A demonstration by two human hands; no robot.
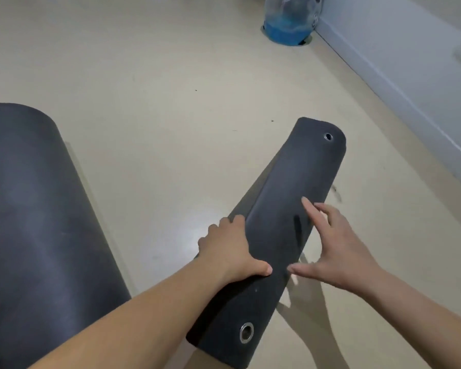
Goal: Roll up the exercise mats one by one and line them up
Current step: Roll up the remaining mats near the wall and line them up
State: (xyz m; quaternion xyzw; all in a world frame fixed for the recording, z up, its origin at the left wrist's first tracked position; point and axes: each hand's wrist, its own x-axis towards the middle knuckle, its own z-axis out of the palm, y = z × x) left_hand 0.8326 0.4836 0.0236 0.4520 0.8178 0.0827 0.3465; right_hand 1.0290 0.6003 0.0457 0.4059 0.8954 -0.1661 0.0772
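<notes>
A rolled black exercise mat [290, 187] with two metal eyelets lies on the beige floor, running from near centre toward the upper right. My left hand [228, 250] grips its left side, thumb on top and fingers curled over the edge. My right hand [338, 241] rests on the roll's right side with fingers spread, fingertips touching the mat. A second, thicker rolled black mat [35, 222] lies at the left, parallel and apart from the first.
A clear water jug [290, 21] with blue liquid stands at the top by the wall corner. A pale wall with a skirting board [399, 83] runs along the right side. Beige floor [155, 115] lies between the two mats.
</notes>
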